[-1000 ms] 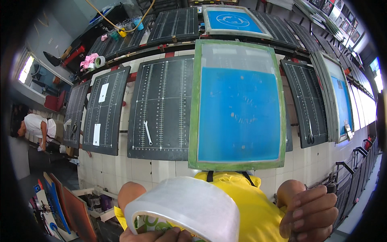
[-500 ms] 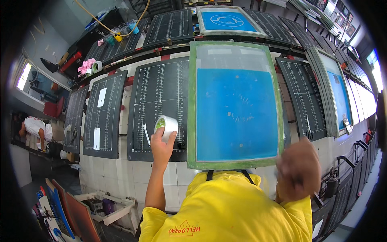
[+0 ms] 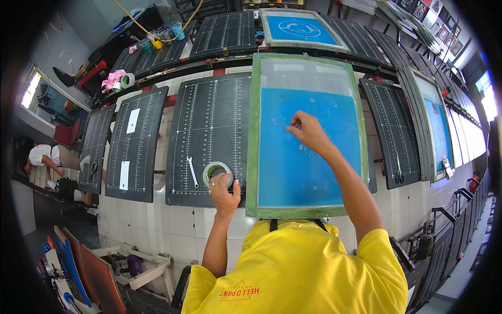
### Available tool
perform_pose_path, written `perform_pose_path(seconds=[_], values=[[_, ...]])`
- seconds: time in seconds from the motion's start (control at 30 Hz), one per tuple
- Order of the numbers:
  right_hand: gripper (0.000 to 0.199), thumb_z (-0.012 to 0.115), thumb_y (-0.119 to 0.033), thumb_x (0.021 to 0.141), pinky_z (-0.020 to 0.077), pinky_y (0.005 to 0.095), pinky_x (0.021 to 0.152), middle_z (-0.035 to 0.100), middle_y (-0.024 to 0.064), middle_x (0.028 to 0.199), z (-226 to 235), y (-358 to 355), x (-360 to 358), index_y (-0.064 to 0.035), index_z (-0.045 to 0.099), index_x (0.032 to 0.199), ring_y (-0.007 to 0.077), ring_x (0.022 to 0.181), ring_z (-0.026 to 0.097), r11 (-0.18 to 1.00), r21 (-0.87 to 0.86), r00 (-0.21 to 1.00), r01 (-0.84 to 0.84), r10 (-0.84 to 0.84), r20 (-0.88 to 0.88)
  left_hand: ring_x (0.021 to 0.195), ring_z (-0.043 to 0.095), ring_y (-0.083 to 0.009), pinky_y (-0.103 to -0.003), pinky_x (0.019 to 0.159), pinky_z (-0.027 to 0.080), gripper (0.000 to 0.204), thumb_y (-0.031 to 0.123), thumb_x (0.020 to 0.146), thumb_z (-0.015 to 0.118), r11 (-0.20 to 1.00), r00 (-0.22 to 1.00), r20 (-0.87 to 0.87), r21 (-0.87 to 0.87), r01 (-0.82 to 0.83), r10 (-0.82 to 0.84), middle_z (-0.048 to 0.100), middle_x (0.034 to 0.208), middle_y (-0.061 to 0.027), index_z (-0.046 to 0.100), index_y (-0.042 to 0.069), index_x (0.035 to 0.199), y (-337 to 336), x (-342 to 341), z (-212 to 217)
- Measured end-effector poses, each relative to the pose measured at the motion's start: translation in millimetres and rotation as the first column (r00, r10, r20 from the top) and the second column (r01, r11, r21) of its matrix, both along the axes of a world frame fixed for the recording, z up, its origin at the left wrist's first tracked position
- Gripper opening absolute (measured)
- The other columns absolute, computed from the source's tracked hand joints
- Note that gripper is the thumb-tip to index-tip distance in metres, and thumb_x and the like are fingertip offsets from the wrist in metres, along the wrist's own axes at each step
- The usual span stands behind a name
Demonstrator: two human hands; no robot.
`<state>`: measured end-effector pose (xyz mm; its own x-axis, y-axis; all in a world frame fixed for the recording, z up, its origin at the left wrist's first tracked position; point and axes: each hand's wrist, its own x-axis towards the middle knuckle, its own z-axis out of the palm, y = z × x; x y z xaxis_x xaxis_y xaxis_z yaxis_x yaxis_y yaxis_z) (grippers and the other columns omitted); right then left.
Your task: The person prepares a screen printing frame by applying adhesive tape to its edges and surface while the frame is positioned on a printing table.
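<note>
A blue-coated printing screen (image 3: pixel 308 172) in a green-edged frame lies in front of me. My right hand (image 3: pixel 308 132) is over the upper half of its blue area, thumb and fingers pinched together. Whatever may be between those fingers is too small to make out. At the near edge of the dark ruled board (image 3: pixel 196 104) left of the screen, my left hand (image 3: pixel 226 199) has its fingers closed on a roll of tape (image 3: pixel 208 170). The roll sits flat, its hole facing up with green inside. A wrench (image 3: pixel 193 171) rests just left of it on the same board.
More ruled boards stand left and right, one with two white cards (image 3: pixel 133 121) and another with scissors (image 3: pixel 399 170). Another blue screen (image 3: pixel 300 29) lies on the far row. Framed screens (image 3: pixel 436 118) lean at right. A person (image 3: pixel 44 157) bends down at far left.
My right hand has swung from beside the screen's lower right corner up over its blue area. My left hand has lowered the tape roll and turned it flat near the board's edge.
</note>
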<state>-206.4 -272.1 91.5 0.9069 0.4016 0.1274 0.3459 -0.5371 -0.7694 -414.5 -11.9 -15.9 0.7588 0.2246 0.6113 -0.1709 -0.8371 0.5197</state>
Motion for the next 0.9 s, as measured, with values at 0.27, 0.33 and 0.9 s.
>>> perform_pose_path(seconds=[0.27,0.33,0.9], values=[[0.031,0.08,-0.021,0.081,0.0511,0.0434,0.072,0.068,0.0187,0.086,-56,34,49,0.0012,0.061,0.092,0.0353,0.082,0.066,0.986,-0.124,0.994,-0.107,0.104,-0.035,0.1,0.06,-0.0341,-0.045,0.089,0.044,0.021,0.008,0.086,0.067,0.995,0.997,-0.077,-0.101,0.023,-0.031,0.065,0.105,-0.014,0.062,0.003,0.106,-25,-7,-5],[0.032,0.08,-0.022,0.08,0.0506,0.044,0.073,0.068,0.0186,0.087,-63,38,57,0.0004,0.061,0.092,0.0362,0.084,0.066,0.982,-0.152,0.993,-0.112,0.105,-0.053,0.1,0.06,-0.0344,-0.044,0.089,0.044,0.02,0.007,0.086,0.067,0.988,0.998,-0.052,-0.152,0.021,-0.029,0.065,0.105,-0.0143,0.062,0.003,0.105,-26,-7,-7],[0.057,0.089,-0.031,0.07,0.0512,0.0464,0.082,0.064,0.0155,0.103,-87,44,56,-0.0031,0.056,0.107,0.0358,0.1,0.062,0.945,-0.314,0.978,-0.087,0.141,0.154,0.107,0.059,-0.0358,-0.048,0.096,0.043,0.026,0.01,0.088,0.067,0.968,0.959,-0.148,-0.102,0.228,-0.241,0.065,0.11,-0.0165,0.062,0.0,0.111,-48,48,29]])
